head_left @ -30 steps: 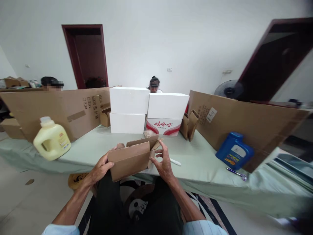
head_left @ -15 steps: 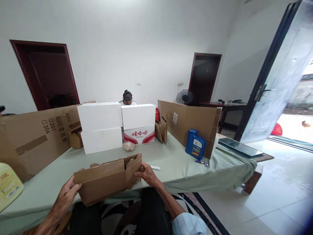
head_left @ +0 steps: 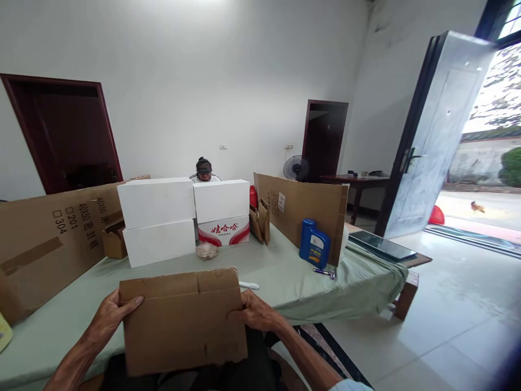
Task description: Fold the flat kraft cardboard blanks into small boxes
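A brown cardboard box [head_left: 183, 326] is held between my hands over the near edge of the table, a broad plain side facing me. My left hand [head_left: 112, 315] grips its left end, with the thumb on the near face. At the right end, my right hand [head_left: 256, 310] closes on the edge, thumb also in front. The fingers behind the cardboard are hidden. Just beyond the right end lies a white-handled object [head_left: 249, 285], partly covered by the box. A small clear-wrapped bundle [head_left: 207, 250] sits farther back on the green tablecloth [head_left: 277, 277].
White boxes [head_left: 158, 244] are stacked behind, one with red print. Large cardboard panels [head_left: 49, 239] stand left and right. A blue bottle [head_left: 315, 244] and a razor [head_left: 324, 272] are at right, a yellow container [head_left: 4, 332] at far left. A person [head_left: 203, 171] sits beyond the boxes.
My hands have turned the box, so a broad flat face now shows where its open top and flaps were visible. The camera view has swung slightly right.
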`<state>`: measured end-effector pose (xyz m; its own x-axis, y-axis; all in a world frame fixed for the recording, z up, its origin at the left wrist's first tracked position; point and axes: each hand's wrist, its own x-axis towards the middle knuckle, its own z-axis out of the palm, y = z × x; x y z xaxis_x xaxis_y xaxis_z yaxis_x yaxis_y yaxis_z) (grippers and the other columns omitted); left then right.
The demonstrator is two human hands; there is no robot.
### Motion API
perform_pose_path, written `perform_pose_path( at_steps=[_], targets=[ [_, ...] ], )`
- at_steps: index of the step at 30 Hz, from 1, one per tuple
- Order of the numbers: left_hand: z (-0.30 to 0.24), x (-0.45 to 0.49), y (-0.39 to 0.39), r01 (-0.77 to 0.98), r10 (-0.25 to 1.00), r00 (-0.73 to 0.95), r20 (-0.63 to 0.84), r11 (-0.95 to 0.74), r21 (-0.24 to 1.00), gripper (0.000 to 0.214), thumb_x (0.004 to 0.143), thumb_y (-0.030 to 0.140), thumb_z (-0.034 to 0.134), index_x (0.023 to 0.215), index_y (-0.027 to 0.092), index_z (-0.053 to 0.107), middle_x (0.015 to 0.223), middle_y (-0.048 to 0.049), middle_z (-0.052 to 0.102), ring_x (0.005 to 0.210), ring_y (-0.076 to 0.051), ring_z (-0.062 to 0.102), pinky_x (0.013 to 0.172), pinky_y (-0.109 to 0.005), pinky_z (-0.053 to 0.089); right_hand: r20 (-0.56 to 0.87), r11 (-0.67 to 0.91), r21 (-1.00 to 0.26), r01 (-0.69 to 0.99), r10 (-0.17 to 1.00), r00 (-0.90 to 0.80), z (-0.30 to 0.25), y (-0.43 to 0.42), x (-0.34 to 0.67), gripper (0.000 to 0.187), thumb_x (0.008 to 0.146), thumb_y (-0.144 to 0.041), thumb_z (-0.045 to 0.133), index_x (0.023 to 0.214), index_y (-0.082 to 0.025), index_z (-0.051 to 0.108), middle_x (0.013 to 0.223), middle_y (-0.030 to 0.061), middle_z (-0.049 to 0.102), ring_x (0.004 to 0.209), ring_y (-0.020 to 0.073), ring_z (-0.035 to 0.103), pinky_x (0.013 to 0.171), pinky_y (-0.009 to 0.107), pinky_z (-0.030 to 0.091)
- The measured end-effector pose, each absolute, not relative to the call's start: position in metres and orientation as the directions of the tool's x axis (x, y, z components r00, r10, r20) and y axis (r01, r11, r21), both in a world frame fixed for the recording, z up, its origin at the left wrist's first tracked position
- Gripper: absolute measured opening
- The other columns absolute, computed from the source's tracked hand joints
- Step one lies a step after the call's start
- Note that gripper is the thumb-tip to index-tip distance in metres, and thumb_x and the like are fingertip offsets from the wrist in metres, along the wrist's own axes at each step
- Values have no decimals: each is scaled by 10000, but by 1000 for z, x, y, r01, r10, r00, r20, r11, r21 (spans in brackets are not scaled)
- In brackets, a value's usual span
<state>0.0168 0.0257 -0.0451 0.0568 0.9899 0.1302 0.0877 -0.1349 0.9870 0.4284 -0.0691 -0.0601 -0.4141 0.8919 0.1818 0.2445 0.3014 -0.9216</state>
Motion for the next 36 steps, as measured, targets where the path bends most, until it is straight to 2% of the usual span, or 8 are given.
perform_pose_path(
  at_steps=[3, 6, 9, 11, 15, 21, 28, 36],
  targets=[
    [-52, 26, 38, 190, 975, 83, 208, -221, 957, 805, 541, 811, 875, 1038, 196, 724, 1098, -166, 820, 1109, -385, 767, 849, -424, 658, 281, 363, -874, 324, 920, -273, -23, -79, 474, 294, 862, -464, 733, 829, -174, 767, 827, 11, 717, 741, 185, 623, 639, 266, 502],
    [-72, 25, 54, 331, 966, 101, 238, -258, 908, 787, 560, 874, 807, 971, 206, 751, 1049, -158, 823, 1061, -385, 774, 815, -412, 642, 466, 391, -812, 432, 881, 79, 18, -82, 534, 423, 837, -596, 725, 867, -176, 761, 849, 55, 733, 754, 208, 633, 668, 306, 531],
    [-102, 22, 67, 454, 952, 99, 288, -301, 839, 747, 541, 921, 751, 812, 225, 749, 901, -110, 809, 934, -361, 774, 782, -389, 621, 644, 242, -682, 690, 646, 410, 48, -78, 589, 499, 854, -672, 604, 772, -187, 684, 756, 73, 688, 690, 212, 586, 605, 311, 465],
    [-123, 22, 74, 531, 940, 129, 316, -335, 778, 690, 587, 909, 704, 713, 231, 709, 770, -75, 765, 808, -318, 744, 736, -364, 598, 699, 64, -616, 785, 505, 506, 58, -73, 615, 482, 884, -646, 523, 724, -203, 625, 710, 70, 655, 675, 208, 565, 603, 311, 421],
    [-160, 25, 84, 674, 932, 171, 319, -347, 652, 515, 731, 750, 606, 683, 240, 664, 695, -38, 721, 704, -254, 687, 681, -315, 550, 693, -145, -580, 802, 429, 579, 62, -55, 646, 349, 906, -489, 500, 747, -203, 618, 793, 97, 703, 749, 218, 606, 671, 312, 401],
    [-190, 25, 96, 807, 935, 204, 290, -328, 491, 365, 823, 573, 508, 747, 250, 660, 769, -31, 743, 772, -241, 720, 717, -300, 554, 581, -368, -534, 761, 494, 647, 47, -5, 664, 273, 932, -374, 554, 828, -176, 711, 907, 149, 765, 867, 256, 680, 740, 304, 424],
    [-222, 20, 104, 834, 912, 147, 382, -322, 448, 474, 864, 622, 446, 916, 251, 737, 972, -69, 820, 960, -304, 760, 872, -407, 588, 452, -479, -475, 739, 588, 671, 27, 55, 674, 332, 1035, -325, 518, 1097, -122, 773, 1126, 200, 773, 1075, 284, 709, 855, 301, 463],
    [-255, 9, 105, 835, 804, 187, 564, -432, 339, 482, 907, 669, 484, 963, 264, 739, 968, -71, 808, 931, -308, 741, 891, -437, 587, 330, -562, -461, 687, 610, 721, 7, 107, 693, 377, 1049, -302, 491, 1215, -106, 766, 1229, 219, 758, 1153, 291, 711, 872, 286, 481]
  ],
)
